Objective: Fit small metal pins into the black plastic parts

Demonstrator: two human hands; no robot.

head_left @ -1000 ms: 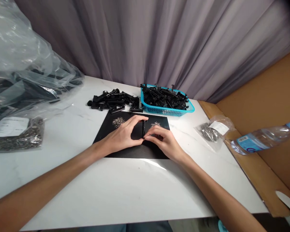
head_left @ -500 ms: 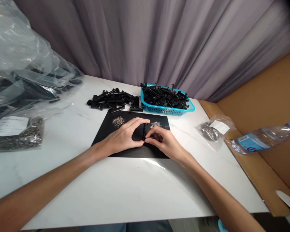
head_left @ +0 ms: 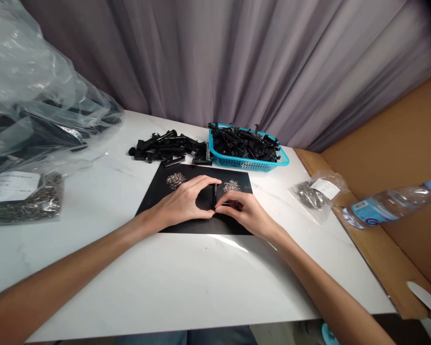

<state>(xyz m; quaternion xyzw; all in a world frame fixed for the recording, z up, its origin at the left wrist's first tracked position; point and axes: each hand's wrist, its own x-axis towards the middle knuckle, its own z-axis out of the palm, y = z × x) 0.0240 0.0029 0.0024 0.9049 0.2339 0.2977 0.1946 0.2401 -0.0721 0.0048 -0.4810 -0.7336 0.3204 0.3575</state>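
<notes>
My left hand (head_left: 182, 203) pinches a slim black plastic piece (head_left: 214, 195) between forefinger and thumb, holding it upright over a black mat (head_left: 154, 201). My right hand (head_left: 244, 212) is closed beside it, its fingertips pressing a thin metal pin against the piece's lower end. Two small heaps of silvery metal parts lie on the mat, one (head_left: 175, 179) behind my left hand and one (head_left: 232, 185) behind my right hand.
A loose pile of black plastic pieces (head_left: 168, 147) lies behind the mat, next to a blue basket (head_left: 249, 165) full of them. Big clear bags (head_left: 28, 115) crowd the left. A small bag of metal parts (head_left: 314, 194), a water bottle (head_left: 388, 206) and cardboard (head_left: 409, 158) are on the right.
My right hand's fingers have shifted a little against the black piece. The view has drifted slightly; the left hand keeps its grip.
</notes>
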